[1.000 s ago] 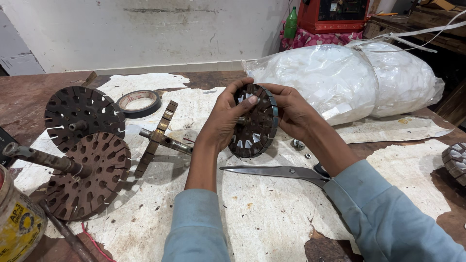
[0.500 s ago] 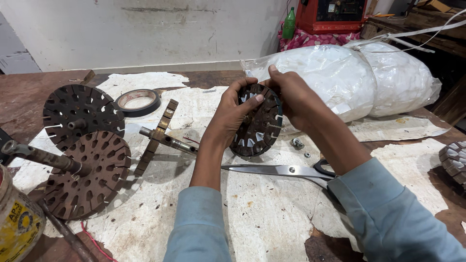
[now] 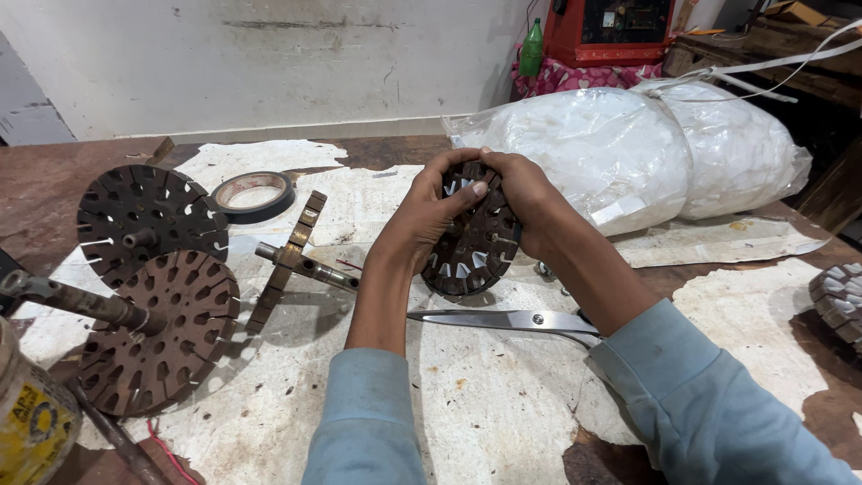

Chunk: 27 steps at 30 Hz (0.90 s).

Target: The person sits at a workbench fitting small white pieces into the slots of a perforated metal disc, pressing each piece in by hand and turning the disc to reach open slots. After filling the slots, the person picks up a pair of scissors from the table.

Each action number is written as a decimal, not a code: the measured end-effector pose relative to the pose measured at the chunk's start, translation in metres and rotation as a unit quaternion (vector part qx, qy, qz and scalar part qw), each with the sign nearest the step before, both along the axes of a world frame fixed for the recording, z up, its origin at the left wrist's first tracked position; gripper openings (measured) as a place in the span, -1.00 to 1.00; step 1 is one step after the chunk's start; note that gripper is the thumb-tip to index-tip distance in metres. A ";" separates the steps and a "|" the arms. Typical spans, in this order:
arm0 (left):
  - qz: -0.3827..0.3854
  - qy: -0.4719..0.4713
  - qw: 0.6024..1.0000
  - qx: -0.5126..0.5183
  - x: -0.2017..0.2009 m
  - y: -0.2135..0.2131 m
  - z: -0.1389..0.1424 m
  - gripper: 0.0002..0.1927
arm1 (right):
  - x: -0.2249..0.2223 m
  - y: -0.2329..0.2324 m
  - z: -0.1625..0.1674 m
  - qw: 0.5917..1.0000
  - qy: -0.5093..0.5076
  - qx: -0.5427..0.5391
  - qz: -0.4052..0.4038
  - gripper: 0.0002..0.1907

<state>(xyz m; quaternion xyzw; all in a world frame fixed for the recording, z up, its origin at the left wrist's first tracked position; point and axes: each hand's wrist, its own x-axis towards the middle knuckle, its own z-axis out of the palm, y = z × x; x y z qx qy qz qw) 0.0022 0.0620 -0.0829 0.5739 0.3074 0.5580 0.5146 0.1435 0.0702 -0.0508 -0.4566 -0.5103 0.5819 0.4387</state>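
Your left hand [image 3: 429, 211] and right hand [image 3: 525, 199] are both closed around the slotted round core [image 3: 473, 241], held on edge just above the middle of the table [image 3: 54, 184], nearer its far edge than the near one; the left thumb lies across the core's upper face, the right fingers curl over its top rim. White insulation pieces show in several of the slots, so you appear to be partway through seating them by hand; I cannot tell how many slots remain open on the hidden side. The next move would call for a firm hold with one hand while the other presses into a slot; keep the core from tipping. Scissors [image 3: 507, 321] lie flat just below it toward the near edge; a metal shaft piece [image 3: 296, 260] rests left of it; two rusty slotted discs [image 3: 153, 296] and a tape roll [image 3: 254, 193] sit toward the left edge; white plastic bags [image 3: 628, 153] fill the far right corner.
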 end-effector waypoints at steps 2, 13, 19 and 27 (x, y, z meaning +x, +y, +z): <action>-0.015 -0.002 1.000 0.015 -0.001 0.000 0.000 -0.29 | 0.000 0.001 0.000 1.000 0.010 -0.006 0.001 -0.53; -0.025 0.011 1.000 -0.012 0.002 0.001 0.000 -0.32 | 0.006 -0.001 0.000 1.000 0.022 0.008 0.021 -0.54; -0.047 0.016 0.998 -0.032 0.001 0.002 0.002 -0.25 | 0.007 -0.002 0.004 0.999 0.015 0.039 0.013 -0.59; -0.018 0.061 0.997 -0.036 0.004 0.001 0.004 -0.31 | 0.008 -0.003 0.002 0.998 0.022 0.043 0.027 -0.57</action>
